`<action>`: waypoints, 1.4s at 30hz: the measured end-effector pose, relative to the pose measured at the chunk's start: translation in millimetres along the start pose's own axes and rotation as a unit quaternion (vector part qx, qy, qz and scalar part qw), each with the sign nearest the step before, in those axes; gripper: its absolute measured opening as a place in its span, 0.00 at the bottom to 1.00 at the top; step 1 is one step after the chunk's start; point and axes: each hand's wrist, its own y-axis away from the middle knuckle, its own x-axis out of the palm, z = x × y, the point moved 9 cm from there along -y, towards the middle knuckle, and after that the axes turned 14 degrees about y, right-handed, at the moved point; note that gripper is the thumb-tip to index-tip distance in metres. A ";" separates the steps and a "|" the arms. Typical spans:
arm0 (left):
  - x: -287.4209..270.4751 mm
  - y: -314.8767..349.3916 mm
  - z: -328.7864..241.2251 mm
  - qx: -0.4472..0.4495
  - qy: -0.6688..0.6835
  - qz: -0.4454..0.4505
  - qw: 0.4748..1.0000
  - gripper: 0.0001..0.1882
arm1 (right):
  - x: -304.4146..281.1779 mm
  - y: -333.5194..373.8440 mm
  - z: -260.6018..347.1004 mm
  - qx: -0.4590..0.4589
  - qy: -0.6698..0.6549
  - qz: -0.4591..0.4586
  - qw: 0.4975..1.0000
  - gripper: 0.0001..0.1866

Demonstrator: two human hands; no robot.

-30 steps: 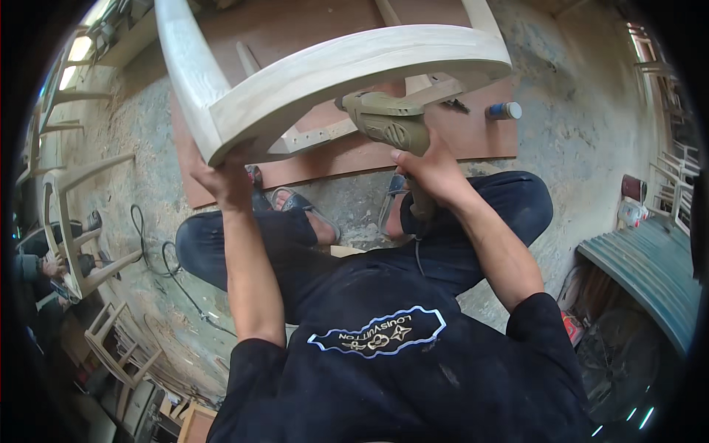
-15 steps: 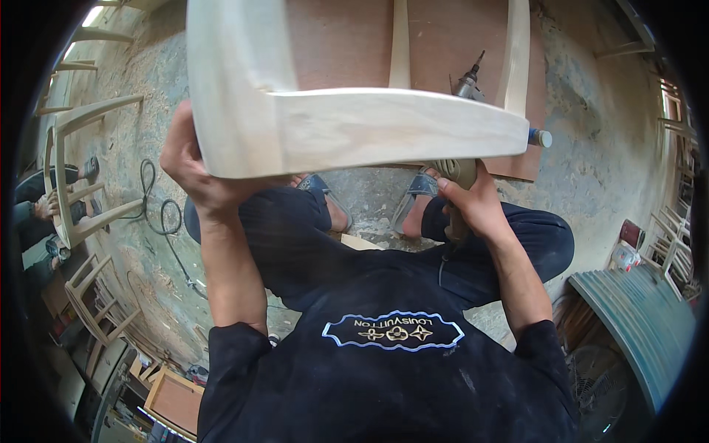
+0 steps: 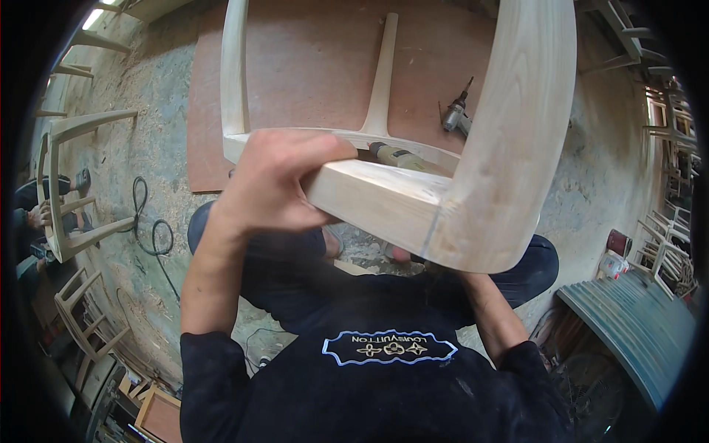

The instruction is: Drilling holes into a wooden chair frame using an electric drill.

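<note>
**Chair frames [image 3: 96, 120] flank a worn, blotched floor [image 3: 151, 140]**

A reddish-brown board [image 3: 317, 66] lies flat on the blue-grey and tan surface, a dark cable [image 3: 172, 236] looped to its left. The frames, in pale bare wood, stand along the left side and cluster at far right, near a ridged blue-green panel [image 3: 628, 314]. A bright strip of light [image 3: 93, 18] shows at upper left.

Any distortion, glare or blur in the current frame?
Head view: the rim falls to black; the corrugated sheet at lower right looks bowed, probably partly by the fisheye; same view: a bright patch glares at upper left; same view: the left hand looks slightly soft, while grain shows on the wooden frame.
</note>
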 end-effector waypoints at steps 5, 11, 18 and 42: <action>24.3 19.6 -15.0 0.034 -0.035 -0.047 0.998 0.22 | -50.3 50.7 -28.8 0.085 -0.027 -0.017 0.996 0.31; 46.6 16.2 -29.0 -0.054 -0.036 -0.067 0.996 0.24 | -50.9 62.8 -21.5 0.184 -0.065 0.006 0.981 0.33; 22.8 26.0 6.7 -0.134 0.027 -0.056 0.989 0.23 | -54.9 78.9 -1.9 0.296 -0.080 0.002 0.952 0.36; 40.0 8.7 3.6 -0.107 0.045 -0.005 0.993 0.25 | -27.7 14.8 -19.9 0.393 -0.122 0.098 0.906 0.35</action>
